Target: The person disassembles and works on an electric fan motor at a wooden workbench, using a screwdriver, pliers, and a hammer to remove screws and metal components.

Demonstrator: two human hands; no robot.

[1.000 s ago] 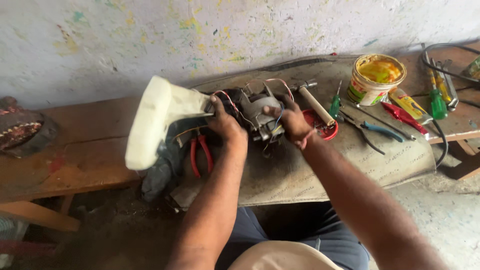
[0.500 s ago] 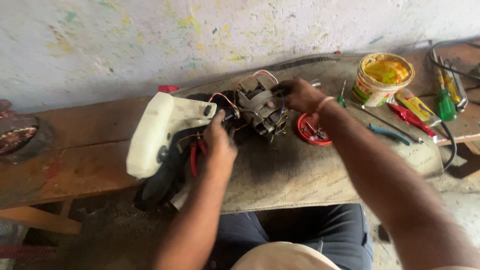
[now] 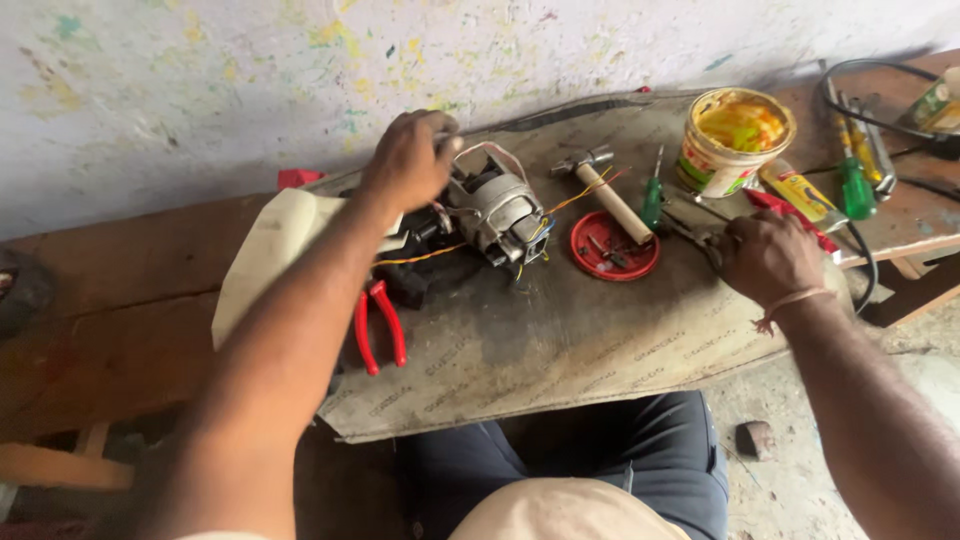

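A grey metal electric motor with copper windings and loose coloured wires [image 3: 497, 212] is seen lying on a worn grey board [image 3: 560, 340] that is laid across a brown wooden bench [image 3: 120, 300]. The top rear of the motor is covered by the left hand [image 3: 408, 160], whose fingers are curled down over it in a grip. A cream plastic appliance housing [image 3: 268, 255] is joined to the motor's left side, and red-handled pliers [image 3: 378, 322] are laid just in front of it. The right hand [image 3: 765, 258] is rested at the board's right edge, well apart from the motor, with its fingers bent around the dark metal end of a tool; whether it is firmly clamped cannot be told. Between the hands, a round red plastic lid [image 3: 613, 246], a wooden-handled hammer [image 3: 605, 190] and a green-handled screwdriver [image 3: 652, 195] are found, with a yellow paint tin [image 3: 733, 140] behind them.
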